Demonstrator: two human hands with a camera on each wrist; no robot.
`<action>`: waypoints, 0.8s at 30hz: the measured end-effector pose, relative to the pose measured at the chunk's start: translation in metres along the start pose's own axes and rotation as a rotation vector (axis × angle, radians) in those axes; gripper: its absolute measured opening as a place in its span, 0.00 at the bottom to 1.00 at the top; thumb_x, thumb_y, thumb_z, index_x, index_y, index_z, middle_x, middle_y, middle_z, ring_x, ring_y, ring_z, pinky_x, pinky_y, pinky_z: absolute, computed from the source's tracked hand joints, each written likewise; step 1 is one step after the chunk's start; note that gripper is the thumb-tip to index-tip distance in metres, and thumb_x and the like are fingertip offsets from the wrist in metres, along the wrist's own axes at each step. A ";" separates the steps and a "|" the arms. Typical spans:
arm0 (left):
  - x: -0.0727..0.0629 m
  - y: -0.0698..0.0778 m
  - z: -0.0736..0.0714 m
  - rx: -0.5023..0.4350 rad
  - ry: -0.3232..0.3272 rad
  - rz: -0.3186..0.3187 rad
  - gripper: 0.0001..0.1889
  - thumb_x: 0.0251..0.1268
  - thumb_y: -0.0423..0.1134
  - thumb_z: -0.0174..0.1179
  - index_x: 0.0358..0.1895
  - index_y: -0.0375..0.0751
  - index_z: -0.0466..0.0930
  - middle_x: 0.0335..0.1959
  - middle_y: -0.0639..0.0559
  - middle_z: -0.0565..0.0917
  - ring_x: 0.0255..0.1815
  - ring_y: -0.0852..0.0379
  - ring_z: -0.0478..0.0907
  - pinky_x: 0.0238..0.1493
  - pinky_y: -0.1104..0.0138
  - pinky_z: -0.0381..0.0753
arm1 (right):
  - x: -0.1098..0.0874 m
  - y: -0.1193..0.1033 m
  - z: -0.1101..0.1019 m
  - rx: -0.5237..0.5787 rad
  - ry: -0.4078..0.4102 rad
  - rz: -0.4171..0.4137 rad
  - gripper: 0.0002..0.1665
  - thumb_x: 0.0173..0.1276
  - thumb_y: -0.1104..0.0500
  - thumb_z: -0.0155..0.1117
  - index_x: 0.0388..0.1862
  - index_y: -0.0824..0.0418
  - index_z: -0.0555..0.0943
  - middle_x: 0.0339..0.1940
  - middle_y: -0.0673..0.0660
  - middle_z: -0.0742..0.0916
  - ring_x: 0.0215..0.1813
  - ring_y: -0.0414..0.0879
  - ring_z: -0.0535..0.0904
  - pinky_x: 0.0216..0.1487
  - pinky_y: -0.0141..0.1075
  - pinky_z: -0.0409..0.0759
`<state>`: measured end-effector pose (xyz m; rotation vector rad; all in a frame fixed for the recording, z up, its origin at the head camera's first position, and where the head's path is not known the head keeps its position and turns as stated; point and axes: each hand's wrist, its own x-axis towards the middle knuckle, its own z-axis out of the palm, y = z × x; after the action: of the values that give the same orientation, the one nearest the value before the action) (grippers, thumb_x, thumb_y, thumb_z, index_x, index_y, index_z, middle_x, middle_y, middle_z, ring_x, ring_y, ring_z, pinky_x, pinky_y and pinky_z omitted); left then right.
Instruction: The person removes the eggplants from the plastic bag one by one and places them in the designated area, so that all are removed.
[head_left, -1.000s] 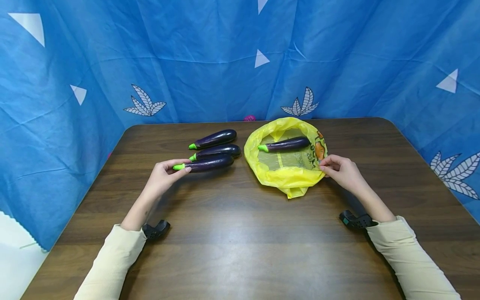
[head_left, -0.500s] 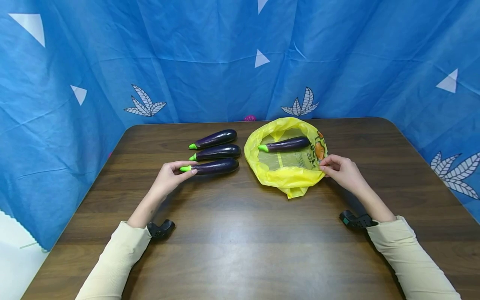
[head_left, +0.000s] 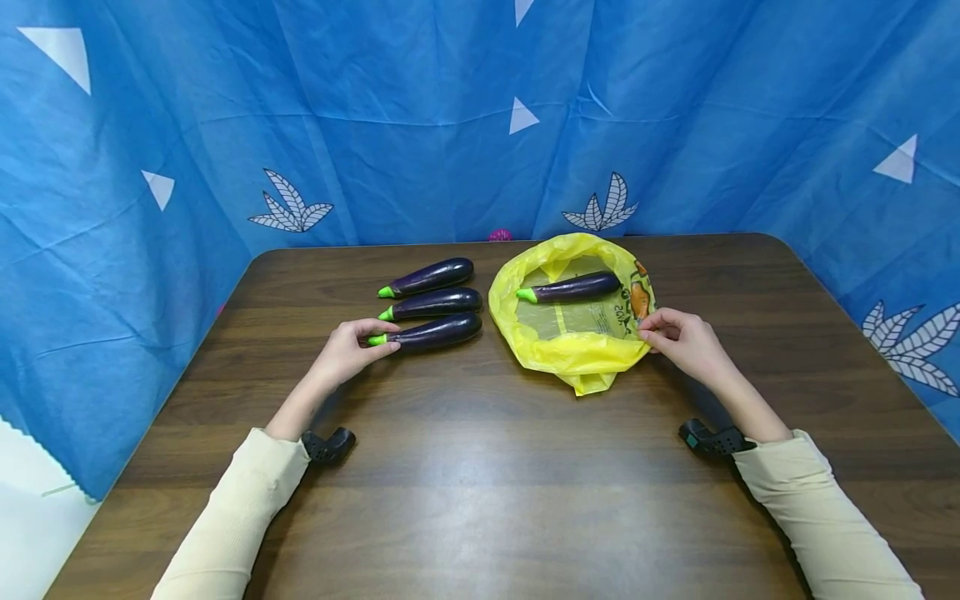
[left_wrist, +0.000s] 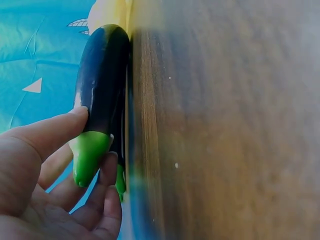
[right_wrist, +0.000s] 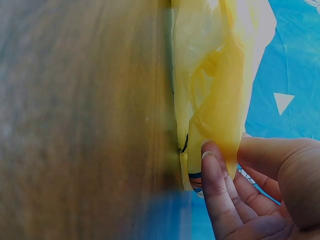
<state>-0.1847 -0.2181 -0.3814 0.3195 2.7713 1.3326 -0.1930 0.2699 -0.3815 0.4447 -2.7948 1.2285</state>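
Observation:
My left hand pinches the nearest eggplant by its green stem end, thumb on the near side. In the left wrist view the dark eggplant points away from the fingers, with its green cap between them. Two more eggplants lie just behind it, the middle one and the far one. On the right, my right hand pinches the rim of a yellow plastic bag, its mouth spread open upward. Inside the bag lies another eggplant. The right wrist view shows thumb and fingers on the bag's yellow film.
Everything stands on a brown wooden table. A blue curtain with white triangles and leaf prints hangs behind the table's far edge. Each wrist carries a black strap-on device, one on the left and one on the right.
My left hand has slid rightward with its eggplant, bringing it closer to the bag and tilting its far end up slightly. My right hand stays on the bag rim.

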 end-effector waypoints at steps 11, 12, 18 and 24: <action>0.009 -0.004 0.004 0.033 -0.032 0.035 0.15 0.61 0.37 0.64 0.50 0.35 0.81 0.47 0.43 0.81 0.39 0.52 0.74 0.37 0.61 0.74 | 0.000 0.003 0.001 0.006 0.005 -0.009 0.08 0.67 0.63 0.60 0.40 0.69 0.79 0.30 0.59 0.83 0.28 0.54 0.78 0.26 0.32 0.77; 0.009 -0.004 0.004 0.032 -0.034 0.037 0.15 0.61 0.37 0.63 0.50 0.35 0.81 0.47 0.43 0.81 0.40 0.52 0.74 0.38 0.61 0.74 | 0.000 0.002 0.001 0.007 0.005 -0.009 0.08 0.67 0.63 0.60 0.40 0.69 0.79 0.30 0.59 0.83 0.28 0.54 0.78 0.26 0.32 0.77; 0.009 -0.004 0.004 0.017 -0.050 0.031 0.15 0.61 0.36 0.63 0.50 0.34 0.80 0.48 0.42 0.81 0.49 0.48 0.76 0.48 0.55 0.74 | 0.001 0.002 0.001 0.002 0.004 -0.001 0.08 0.68 0.63 0.60 0.40 0.68 0.79 0.30 0.59 0.83 0.28 0.53 0.78 0.27 0.31 0.77; 0.009 -0.003 0.004 0.018 -0.055 0.017 0.16 0.61 0.37 0.63 0.51 0.35 0.80 0.49 0.42 0.80 0.51 0.47 0.75 0.51 0.54 0.73 | 0.000 0.001 0.000 0.000 0.003 0.001 0.09 0.67 0.62 0.61 0.40 0.69 0.79 0.30 0.60 0.83 0.28 0.52 0.78 0.27 0.30 0.77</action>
<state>-0.1932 -0.2151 -0.3858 0.3765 2.7428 1.2831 -0.1935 0.2704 -0.3818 0.4412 -2.7928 1.2290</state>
